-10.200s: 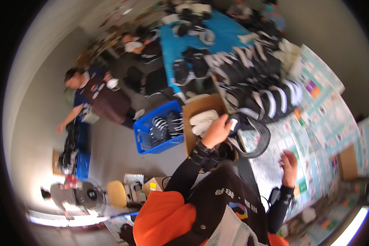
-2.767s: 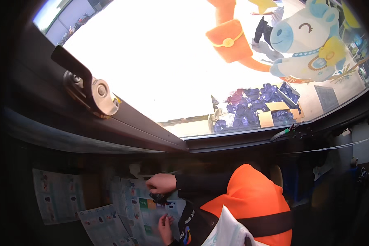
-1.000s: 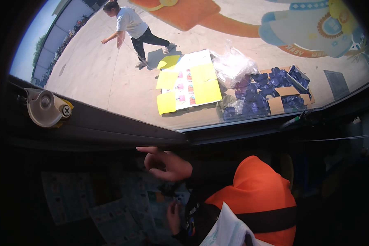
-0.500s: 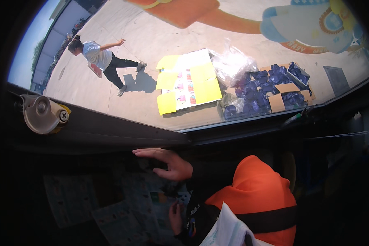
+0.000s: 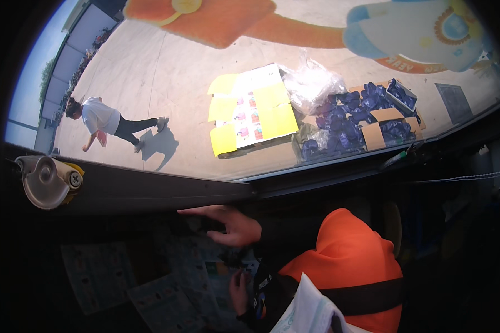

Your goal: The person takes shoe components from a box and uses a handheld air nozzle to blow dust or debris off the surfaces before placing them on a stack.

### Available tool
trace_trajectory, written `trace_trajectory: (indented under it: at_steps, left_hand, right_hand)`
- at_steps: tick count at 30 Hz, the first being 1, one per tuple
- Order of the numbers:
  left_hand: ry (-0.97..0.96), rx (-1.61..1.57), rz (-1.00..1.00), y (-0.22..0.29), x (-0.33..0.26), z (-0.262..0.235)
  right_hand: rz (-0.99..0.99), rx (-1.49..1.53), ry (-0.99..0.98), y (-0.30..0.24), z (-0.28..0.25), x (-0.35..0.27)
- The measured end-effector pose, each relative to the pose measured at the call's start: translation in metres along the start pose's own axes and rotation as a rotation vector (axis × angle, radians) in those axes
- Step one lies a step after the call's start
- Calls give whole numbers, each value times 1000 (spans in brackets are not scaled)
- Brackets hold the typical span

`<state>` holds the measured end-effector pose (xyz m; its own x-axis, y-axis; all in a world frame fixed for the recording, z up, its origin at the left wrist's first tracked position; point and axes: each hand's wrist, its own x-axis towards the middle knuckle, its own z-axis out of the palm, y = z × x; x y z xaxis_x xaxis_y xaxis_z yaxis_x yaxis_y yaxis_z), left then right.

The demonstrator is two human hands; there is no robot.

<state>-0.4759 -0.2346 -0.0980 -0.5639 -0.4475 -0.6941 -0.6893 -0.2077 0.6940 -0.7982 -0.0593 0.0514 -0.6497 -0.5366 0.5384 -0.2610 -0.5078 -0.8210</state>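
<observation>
My view is turned sideways to my body, so both forearms reach in from the right. My right hand (image 5: 236, 225), in a black sleeve, is beneath the dark window frame (image 5: 194, 186), palm down. Its index finger points left and its thumb is apart, with nothing visible in the grasp. Lower, in deep shade, my left hand (image 5: 239, 293) has bent fingers close together beside a small dark object (image 5: 234, 256) of unclear kind. Whether the two touch is too dark to see. Printed sheets (image 5: 97, 275) lie under and left of the hands.
Orange clothing (image 5: 353, 252) with a black band and white cloth (image 5: 311, 308) fill the lower right. A latch (image 5: 47, 180) sits on the frame. Outside are a person (image 5: 103, 119), a yellow-and-white sheet (image 5: 247, 111), clear plastic (image 5: 311, 83) and dark blue bagged items (image 5: 339, 127) beside cardboard.
The person outside has walked left and lowered an arm. My view has shifted slightly. The right hand's fingers have bent down beside the index finger; the left hand looks much the same.
</observation>
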Motion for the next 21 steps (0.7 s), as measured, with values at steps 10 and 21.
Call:
trace_trajectory:
  at_steps: [10, 21]
  left_hand:
    - [-118, -10, 195, -19, 10, -8]
    - [-109, -18, 173, 2, -1, 7]
  right_hand:
    - [-9, -34, 8, 1, 0, -1]
    - [-54, 0, -41, 7, 1, 0]
